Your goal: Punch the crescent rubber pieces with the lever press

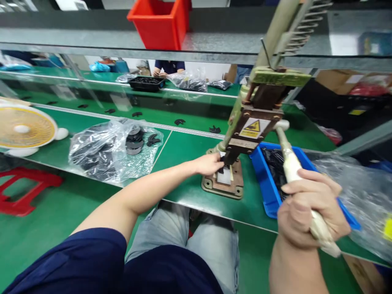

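My right hand (312,208) is wrapped around the lever handle (290,163) of a hand press, a bar covered in whitish wrapping. The press (254,118) stands on the green workbench with its ram low over the base plate (222,190). At the base, my left hand (210,164) pinches a small black part (221,168) under the ram; the fingers cover some of it. A blue bin (266,179) holding black parts sits right of the press. To the left lies a clear plastic bag (113,151) of curved black pieces.
Several small black parts (179,121) lie spaced along the green strip behind the bench. A fan (23,126) is at the left, a red bin (156,24) on the shelf above. Plastic bags (364,196) lie at the right. Across the bench sits another person (169,66).
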`<state>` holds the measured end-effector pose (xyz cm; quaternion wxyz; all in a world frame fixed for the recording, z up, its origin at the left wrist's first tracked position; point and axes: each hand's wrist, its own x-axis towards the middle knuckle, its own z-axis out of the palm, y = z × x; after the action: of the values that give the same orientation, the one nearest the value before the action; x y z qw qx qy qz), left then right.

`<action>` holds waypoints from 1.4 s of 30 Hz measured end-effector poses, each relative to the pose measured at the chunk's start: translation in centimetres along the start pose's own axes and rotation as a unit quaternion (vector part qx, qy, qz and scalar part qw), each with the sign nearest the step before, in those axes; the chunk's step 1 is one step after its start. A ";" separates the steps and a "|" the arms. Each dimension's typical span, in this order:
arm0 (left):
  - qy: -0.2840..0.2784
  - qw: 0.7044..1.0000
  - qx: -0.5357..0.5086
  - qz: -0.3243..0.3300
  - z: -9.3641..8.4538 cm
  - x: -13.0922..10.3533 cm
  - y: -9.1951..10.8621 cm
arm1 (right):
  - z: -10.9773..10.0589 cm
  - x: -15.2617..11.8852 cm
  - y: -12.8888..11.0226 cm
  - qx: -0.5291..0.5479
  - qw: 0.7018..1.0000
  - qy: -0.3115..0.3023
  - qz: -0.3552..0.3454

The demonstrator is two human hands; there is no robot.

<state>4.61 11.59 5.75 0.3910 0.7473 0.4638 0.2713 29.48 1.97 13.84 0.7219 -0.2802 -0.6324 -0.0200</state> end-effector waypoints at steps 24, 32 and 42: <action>0.208 0.855 0.284 -0.381 -24.0 -8.1 -13.7 | 0.5 0.1 0.1 0.005 1.000 0.028 -0.011; 0.269 0.932 -0.036 -0.241 -13.8 -5.9 -7.2 | 0.9 0.0 -0.2 0.010 0.999 0.039 -0.006; 0.110 0.936 -0.300 -0.145 -0.8 -2.4 -0.8 | 0.2 0.1 -0.7 0.006 1.000 -0.013 -0.005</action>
<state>2.60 9.90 5.45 0.5786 0.4853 0.5041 0.4189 29.06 1.51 14.16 0.7150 -0.2728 -0.6435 -0.0162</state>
